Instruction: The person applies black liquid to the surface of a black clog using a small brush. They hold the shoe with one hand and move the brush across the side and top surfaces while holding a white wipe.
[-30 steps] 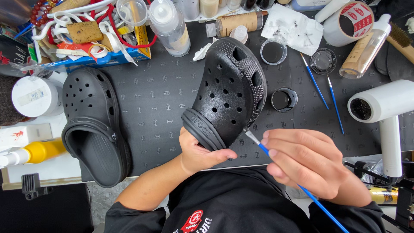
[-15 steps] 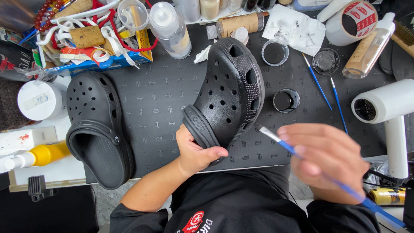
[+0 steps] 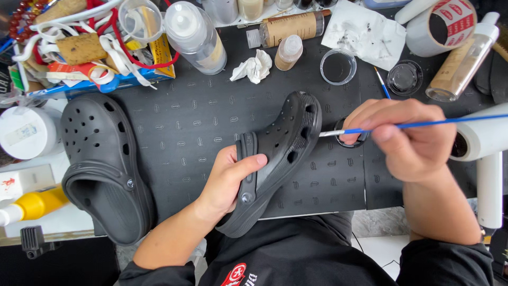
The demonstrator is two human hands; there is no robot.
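My left hand (image 3: 228, 179) grips a black perforated clog (image 3: 278, 159) by its heel end and holds it on its side above the dark mat (image 3: 196, 132). My right hand (image 3: 405, 139) pinches a thin paintbrush with a blue handle (image 3: 423, 125). The brush's white tip touches the toe of the held clog. A small dish of black paint (image 3: 350, 140) sits under my right fingers, mostly hidden. A second black clog (image 3: 106, 164) lies flat on the mat to the left.
Along the back edge stand a clear bottle (image 3: 196, 36), a brown bottle (image 3: 293, 27), a small dropper bottle (image 3: 288, 52), crumpled tissue (image 3: 255, 68) and two small round dishes (image 3: 338, 66). A white hair dryer (image 3: 487, 153) lies at right, a yellow bottle (image 3: 32, 204) at left.
The left hand has turned the clog from sole-down to its side and lowered it. The right hand has moved up and brought the brush tip to the clog's toe.
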